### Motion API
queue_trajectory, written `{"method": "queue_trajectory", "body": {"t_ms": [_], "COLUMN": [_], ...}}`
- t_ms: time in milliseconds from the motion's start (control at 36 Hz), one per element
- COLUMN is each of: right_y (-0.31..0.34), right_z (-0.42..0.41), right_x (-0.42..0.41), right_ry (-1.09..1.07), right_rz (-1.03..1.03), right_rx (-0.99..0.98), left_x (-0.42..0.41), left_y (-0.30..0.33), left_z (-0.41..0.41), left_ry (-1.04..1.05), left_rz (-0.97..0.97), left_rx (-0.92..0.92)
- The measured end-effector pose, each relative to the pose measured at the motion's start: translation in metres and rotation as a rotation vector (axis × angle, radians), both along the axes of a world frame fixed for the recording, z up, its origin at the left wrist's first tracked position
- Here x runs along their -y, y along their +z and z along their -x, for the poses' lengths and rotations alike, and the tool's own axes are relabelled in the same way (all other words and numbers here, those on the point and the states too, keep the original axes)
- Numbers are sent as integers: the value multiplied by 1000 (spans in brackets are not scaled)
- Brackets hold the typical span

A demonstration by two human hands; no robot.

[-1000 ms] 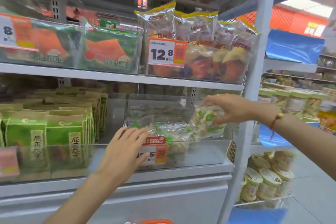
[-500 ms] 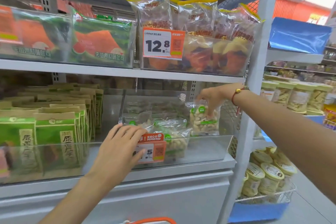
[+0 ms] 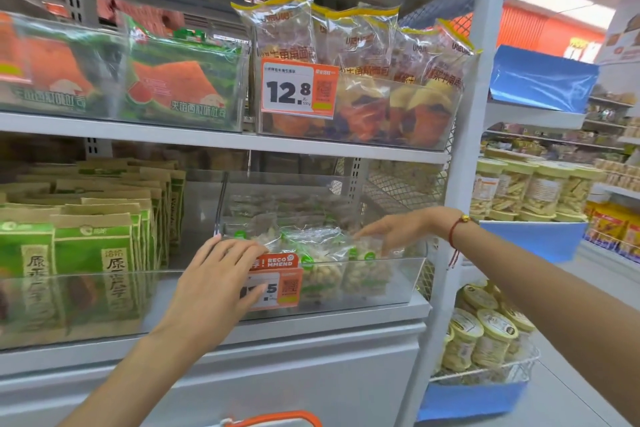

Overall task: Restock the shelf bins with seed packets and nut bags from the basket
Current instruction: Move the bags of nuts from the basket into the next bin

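Your left hand (image 3: 221, 274) lay flat with straight fingers on the front wall of the clear bin (image 3: 401, 284), partly over its orange price tag (image 3: 280, 284). Your right hand (image 3: 391, 230) reached into the bin with fingers relaxed, holding nothing, just above the nut bags (image 3: 325, 267) lying inside. Green seed packets (image 3: 93, 253) stood in the neighbouring bin to the left.

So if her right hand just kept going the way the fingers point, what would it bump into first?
Probably the nut bags in the clear bin: the right hand reaches leftward just above them, though depth is hard to judge.
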State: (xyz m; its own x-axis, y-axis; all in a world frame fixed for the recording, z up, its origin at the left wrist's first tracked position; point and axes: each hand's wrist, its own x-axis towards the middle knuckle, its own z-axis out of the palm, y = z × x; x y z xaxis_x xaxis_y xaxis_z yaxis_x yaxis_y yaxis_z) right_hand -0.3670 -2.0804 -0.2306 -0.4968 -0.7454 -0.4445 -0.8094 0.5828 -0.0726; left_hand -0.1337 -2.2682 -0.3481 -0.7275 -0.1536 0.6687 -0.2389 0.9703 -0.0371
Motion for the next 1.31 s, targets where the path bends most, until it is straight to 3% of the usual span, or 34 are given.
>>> {"method": "queue_trajectory", "body": {"t_ms": [139, 361, 444, 556, 722, 806, 889, 1028, 1139, 1306], "right_y": [-6, -34, -31, -14, -35, -60, -85, -128, -165, -234], "right_z": [8, 7, 4, -10, -45, -85, -118, -149, -166, -193], "right_x": [2, 12, 11, 0, -17, -15, -4, 20, 36, 46], "right_ry": [42, 39, 26, -36, 18, 70, 144, 226, 304, 348], "right_rz": [251, 314, 299, 311, 838, 991, 894, 508, 191, -80], "right_rx": [-141, -252, -209, 16, -248, -213, -137, -16, 115, 117], "left_x": [0, -3, -6, -9, -21, -29, -35, -37, -38, -39], "left_y": [1, 2, 3, 3, -1, -9, -21, -50, -80, -134], "left_z": [-1, -1, -2, -7, -29, -41, -53, -77, -102, -141], "left_ry": [3, 20, 41, 27, -29, -49, -12, 54, 153, 282], "left_rz": [3, 0, -16, -25, -35, -87, -141, -313, -540, -657], "left_rx": [10, 27, 45, 72, -109, -185, -206, -141, 90, 455]}}
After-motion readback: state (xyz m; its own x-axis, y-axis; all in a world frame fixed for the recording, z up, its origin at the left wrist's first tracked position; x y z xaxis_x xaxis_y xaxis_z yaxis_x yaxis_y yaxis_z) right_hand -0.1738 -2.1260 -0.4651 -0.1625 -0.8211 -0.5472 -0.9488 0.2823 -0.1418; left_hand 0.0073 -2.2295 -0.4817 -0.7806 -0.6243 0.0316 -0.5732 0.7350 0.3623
